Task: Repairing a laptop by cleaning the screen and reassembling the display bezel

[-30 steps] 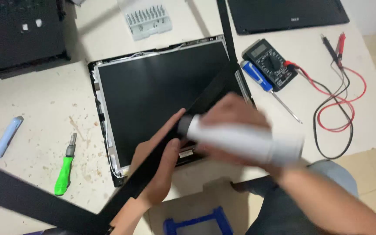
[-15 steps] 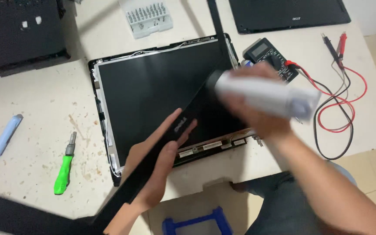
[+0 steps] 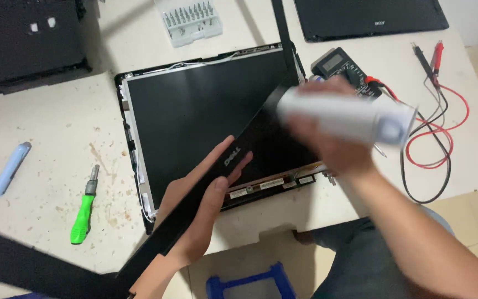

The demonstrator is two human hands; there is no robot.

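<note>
Two hands busy, left hand (image 3: 206, 207) closed around black bezel strip (image 3: 250, 138), right hand (image 3: 333, 147) gripping white cylinder (image 3: 344, 115)

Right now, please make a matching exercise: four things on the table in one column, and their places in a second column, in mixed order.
Things:
1. screwdriver
2. bit case
3. multimeter
4. bezel strip

Places:
A. behind the panel, at the far edge
B. held in the left hand, lying across the panel
C. left of the panel, on the table
D. right of the panel, behind the right hand

Pairs: 1-C, 2-A, 3-D, 4-B
</note>
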